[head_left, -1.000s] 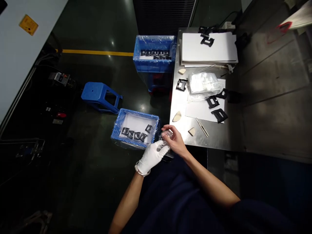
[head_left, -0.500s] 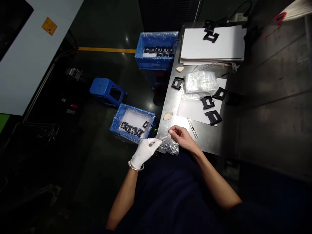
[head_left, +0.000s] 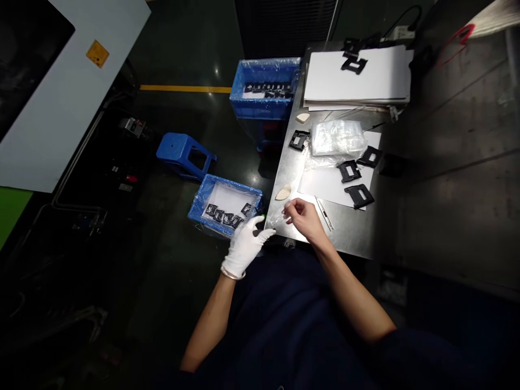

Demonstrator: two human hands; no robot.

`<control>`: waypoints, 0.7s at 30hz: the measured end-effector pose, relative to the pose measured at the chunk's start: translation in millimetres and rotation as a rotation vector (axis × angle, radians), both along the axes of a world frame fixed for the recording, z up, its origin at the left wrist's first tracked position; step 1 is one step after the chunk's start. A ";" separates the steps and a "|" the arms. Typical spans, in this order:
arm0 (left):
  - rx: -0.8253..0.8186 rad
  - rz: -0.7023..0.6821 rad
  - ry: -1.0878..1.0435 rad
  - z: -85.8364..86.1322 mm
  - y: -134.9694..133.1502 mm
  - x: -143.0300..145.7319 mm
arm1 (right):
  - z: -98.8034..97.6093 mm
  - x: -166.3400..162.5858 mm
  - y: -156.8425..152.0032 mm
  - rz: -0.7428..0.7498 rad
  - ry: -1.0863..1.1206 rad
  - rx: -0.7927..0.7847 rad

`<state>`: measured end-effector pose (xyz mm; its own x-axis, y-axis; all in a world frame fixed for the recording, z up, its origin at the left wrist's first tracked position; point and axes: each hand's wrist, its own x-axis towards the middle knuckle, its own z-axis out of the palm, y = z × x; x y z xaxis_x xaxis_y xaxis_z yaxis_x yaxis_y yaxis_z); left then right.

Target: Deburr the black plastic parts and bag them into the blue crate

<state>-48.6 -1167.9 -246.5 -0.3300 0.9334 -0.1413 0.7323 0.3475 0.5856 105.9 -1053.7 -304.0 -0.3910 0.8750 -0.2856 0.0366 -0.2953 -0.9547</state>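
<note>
My left hand [head_left: 245,246], in a white glove, is beside the table's front left corner. Its thumb and fingers are spread, and I see nothing held; a dark patch shows in the gap. Bare, my right hand [head_left: 303,218] is above the table corner, fingertips pinched on what looks like a clear plastic bag [head_left: 276,219], whose outline is faint. A slim metal craft knife [head_left: 324,213] lies just right of that hand. Beyond the fingertips is a cream oval pad [head_left: 283,192]. Several black plastic frames, one of them nearest [head_left: 359,196], lie around a white sheet [head_left: 320,187].
A stack of clear bags [head_left: 339,138] lies on the metal table [head_left: 280,170]. Behind it are stacked white sheets [head_left: 357,81]. Left of the table stand a near blue bin [head_left: 196,210] and a far one [head_left: 264,111], both holding black frames, and a blue stool [head_left: 176,147].
My left hand's fingers have parted from a near pinch. The crumpled clear plastic that hung between the hands has shifted up toward the table corner. My right hand has lifted slightly away from the table edge.
</note>
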 end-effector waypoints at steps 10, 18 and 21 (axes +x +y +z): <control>0.370 -0.018 -0.262 28.8 0.3 0.2 | 10.1 2.7 -16.6 -0.004 0.145 -0.095; 0.403 -0.174 -0.203 44.4 4.8 2.4 | 23.1 0.2 -29.9 -0.096 0.135 -0.092; 0.343 -0.157 -0.179 42.7 3.3 5.2 | 21.2 -3.3 -33.9 -0.129 0.138 -0.103</control>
<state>-43.4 -1164.6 -203.8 -0.1785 0.9733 0.1444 0.6371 0.0024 0.7708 102.6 -1087.6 -282.9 -0.3194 0.8891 -0.3278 -0.1365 -0.3855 -0.9125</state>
